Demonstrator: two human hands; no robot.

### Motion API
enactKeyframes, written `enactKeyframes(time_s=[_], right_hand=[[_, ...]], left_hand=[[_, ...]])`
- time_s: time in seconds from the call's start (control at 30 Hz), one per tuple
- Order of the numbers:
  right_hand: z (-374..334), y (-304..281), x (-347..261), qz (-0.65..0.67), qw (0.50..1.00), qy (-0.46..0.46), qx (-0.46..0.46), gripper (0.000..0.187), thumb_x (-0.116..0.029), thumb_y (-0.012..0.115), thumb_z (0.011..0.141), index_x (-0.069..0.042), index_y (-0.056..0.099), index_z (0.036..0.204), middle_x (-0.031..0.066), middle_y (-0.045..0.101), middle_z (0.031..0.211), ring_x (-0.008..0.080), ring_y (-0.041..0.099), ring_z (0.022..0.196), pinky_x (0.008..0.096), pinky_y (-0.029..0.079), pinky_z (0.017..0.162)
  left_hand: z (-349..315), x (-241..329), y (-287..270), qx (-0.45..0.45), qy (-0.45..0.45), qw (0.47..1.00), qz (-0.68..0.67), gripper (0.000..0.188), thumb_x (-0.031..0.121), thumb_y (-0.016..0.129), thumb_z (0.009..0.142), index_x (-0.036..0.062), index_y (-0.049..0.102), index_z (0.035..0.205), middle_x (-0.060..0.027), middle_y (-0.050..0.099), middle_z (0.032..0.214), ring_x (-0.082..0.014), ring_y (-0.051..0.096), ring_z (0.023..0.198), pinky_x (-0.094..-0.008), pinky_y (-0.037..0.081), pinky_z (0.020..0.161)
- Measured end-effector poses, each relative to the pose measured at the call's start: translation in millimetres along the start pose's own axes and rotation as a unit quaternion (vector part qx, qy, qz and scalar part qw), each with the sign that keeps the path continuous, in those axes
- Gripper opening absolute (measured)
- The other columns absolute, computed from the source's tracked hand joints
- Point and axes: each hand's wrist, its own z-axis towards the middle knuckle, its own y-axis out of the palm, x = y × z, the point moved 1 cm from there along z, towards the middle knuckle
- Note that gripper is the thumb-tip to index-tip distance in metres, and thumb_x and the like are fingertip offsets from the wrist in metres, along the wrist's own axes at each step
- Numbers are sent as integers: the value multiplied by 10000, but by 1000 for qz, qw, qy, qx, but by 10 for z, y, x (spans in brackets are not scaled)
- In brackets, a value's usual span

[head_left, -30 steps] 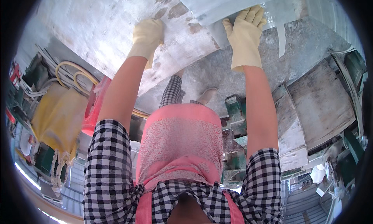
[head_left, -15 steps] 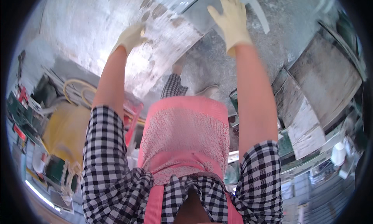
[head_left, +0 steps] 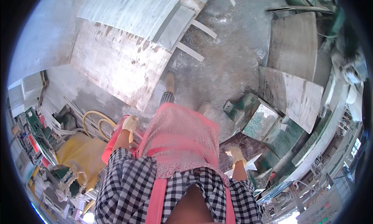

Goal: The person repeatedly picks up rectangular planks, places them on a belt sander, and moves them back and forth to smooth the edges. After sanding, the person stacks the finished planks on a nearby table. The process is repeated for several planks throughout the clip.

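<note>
swinging sideways could knock the red container (head_left: 112, 144) at the person's left hip, since the left hand (head_left: 130, 124) overlaps it, grip impossible to tell, while the loosely open, empty right hand (head_left: 236, 155) might scrape the nearby green blocks (head_left: 285, 136).

The gloved left grip (head_left: 130, 123) is at the red tub (head_left: 115, 134), contact unclear, near a yellow hose (head_left: 91, 113) and yellow cloth (head_left: 79, 154); the gloved right grip (head_left: 235, 155) hangs near green blocks (head_left: 261, 122), fingers slightly bent. Ahead, pale sheets (head_left: 132, 12) lie on a stained board (head_left: 105, 55), with two white strips (head_left: 190, 51) jutting past its edge above the grey floor (head_left: 229, 64).
</note>
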Motion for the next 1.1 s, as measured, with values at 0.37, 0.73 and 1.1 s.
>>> enactKeyframes(time_s=[0.37,0.73,1.1], right_hand=[[-570,-312,273,192,962,-189,28,306,-256,584,959,3,656,1106,124,719,957,230,690,936,338,522,895],[-447,-255,1041,322,920,-222,5,340,-262,542,1004,52,665,1041,135,726,952,175,692,803,297,556,738],[-668,-60,697,322,904,-244,142,356,-275,532,1005,55,665,1024,126,728,926,167,685,787,292,545,728]], left_hand=[[-107,1215,277,47,140,986,-76,330,263,492,917,4,672,1013,-230,682,901,-371,661,859,-447,514,753],[-39,2524,10,26,226,973,32,361,289,485,893,-2,694,938,-261,688,1015,-414,663,960,-482,520,824],[397,3500,-295,-12,339,940,-42,362,326,582,850,-1,681,970,-151,670,777,-261,645,703,-405,509,655]])
